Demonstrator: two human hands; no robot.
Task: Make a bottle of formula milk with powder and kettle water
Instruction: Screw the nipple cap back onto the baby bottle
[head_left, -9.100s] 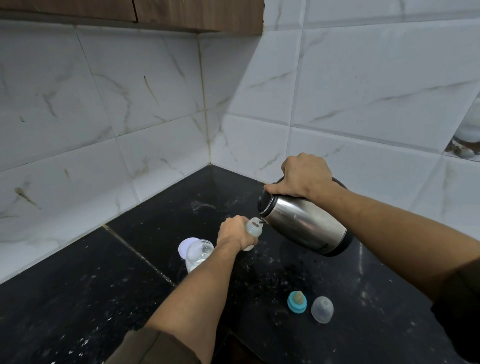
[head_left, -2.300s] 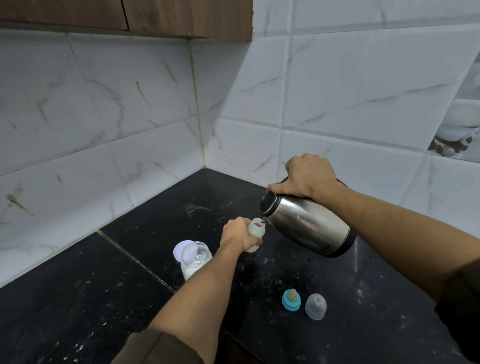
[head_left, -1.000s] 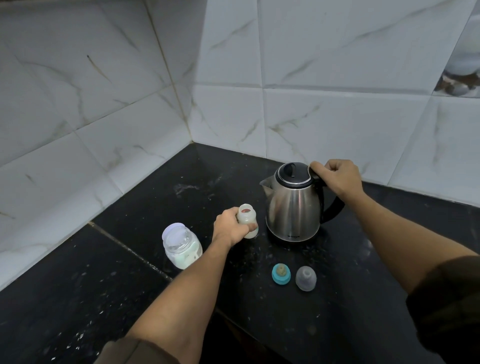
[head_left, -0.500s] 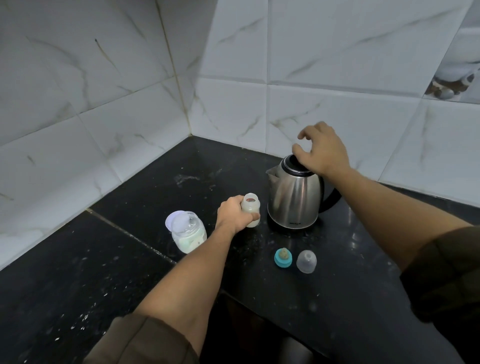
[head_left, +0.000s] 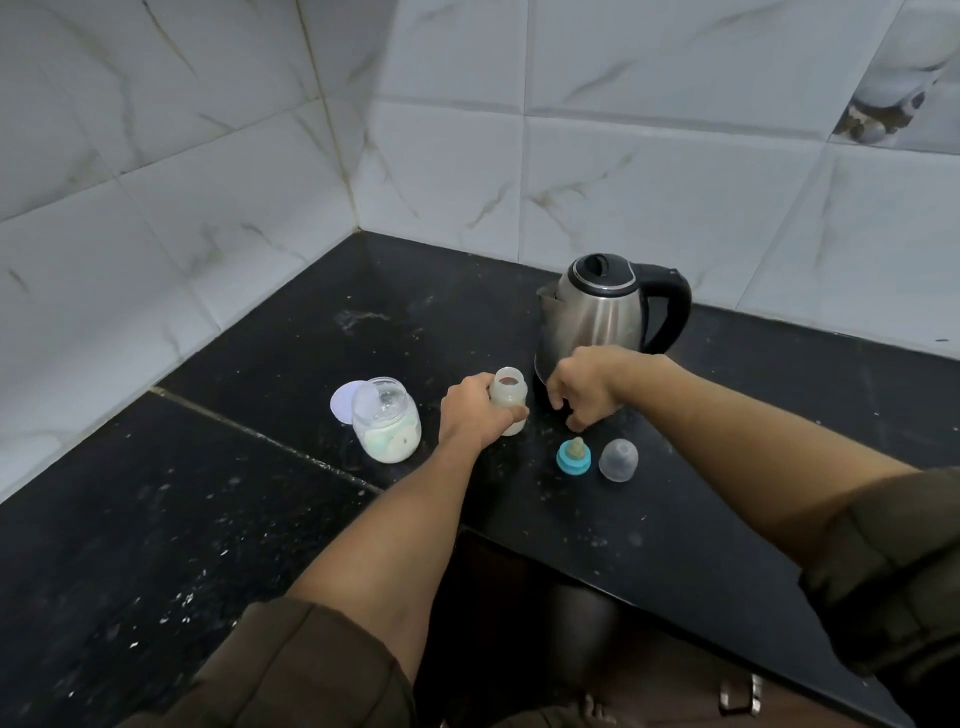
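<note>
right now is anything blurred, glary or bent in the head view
Head view: the wide lens skews the joints of the wall tiles; soft highlights streak the steel kettle; the right hand looks slightly soft; the bottle in the left hand reads clearly.

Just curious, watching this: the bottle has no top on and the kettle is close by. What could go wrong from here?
The left hand grips the uncapped bottle; a tilt could spill it. The right hand hangs close to the kettle, which may be hot; a brush might burn. The jar sits open near the left arm; a nudge could tip it.
</note>
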